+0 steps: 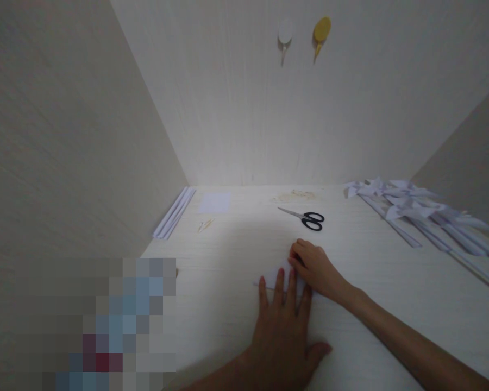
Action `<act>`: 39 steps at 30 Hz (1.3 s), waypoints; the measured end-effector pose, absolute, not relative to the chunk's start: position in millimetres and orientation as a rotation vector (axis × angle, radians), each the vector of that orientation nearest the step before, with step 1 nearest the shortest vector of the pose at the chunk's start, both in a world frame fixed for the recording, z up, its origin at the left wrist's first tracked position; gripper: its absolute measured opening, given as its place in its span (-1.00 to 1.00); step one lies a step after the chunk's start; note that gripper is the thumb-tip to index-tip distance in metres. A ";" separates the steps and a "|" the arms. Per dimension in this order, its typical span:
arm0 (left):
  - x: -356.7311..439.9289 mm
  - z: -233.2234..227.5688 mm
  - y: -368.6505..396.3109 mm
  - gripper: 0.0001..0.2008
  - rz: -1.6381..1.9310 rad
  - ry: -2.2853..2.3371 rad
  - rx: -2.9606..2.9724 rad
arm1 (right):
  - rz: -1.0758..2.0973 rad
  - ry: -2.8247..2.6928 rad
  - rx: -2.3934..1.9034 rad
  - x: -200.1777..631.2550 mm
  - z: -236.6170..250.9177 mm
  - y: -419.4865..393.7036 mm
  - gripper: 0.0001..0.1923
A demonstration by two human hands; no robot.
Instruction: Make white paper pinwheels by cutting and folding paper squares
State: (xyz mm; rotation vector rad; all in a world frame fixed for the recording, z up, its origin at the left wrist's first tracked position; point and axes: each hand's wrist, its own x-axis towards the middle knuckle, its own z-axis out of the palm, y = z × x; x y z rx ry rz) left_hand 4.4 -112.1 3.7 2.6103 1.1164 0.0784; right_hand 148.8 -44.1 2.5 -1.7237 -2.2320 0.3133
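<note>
- Left hand [283,334]: palm down, fingers spread apart, pressing on the folded white paper [271,279], which lies on the table [215,304] beneath its fingertips.
- Right hand [315,269]: fingers curled at the paper's far right part, just beside the left fingertips; whether they pinch it I cannot tell.
- Scissors [305,217]: just beyond the right hand, black handles to the right, blades pointing left.
- White sheet [214,202]: flat, beyond and left of both hands, with white paper sticks [174,213] farther left.
- Paper pinwheels [418,210]: bunched on sticks, right of and beyond the right hand.
</note>
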 end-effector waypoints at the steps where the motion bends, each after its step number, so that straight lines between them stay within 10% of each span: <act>1: 2.9 5.7 -112.1 -0.25 0.072 1.111 2.605 | 0.322 -2.234 -1.719 149.3 2.0 -43.7 -0.89; 39: -55.8 3.3 -105.3 -0.35 0.069 1.396 2.790 | -0.173 -2.440 -1.501 180.2 -10.9 -132.9 -0.59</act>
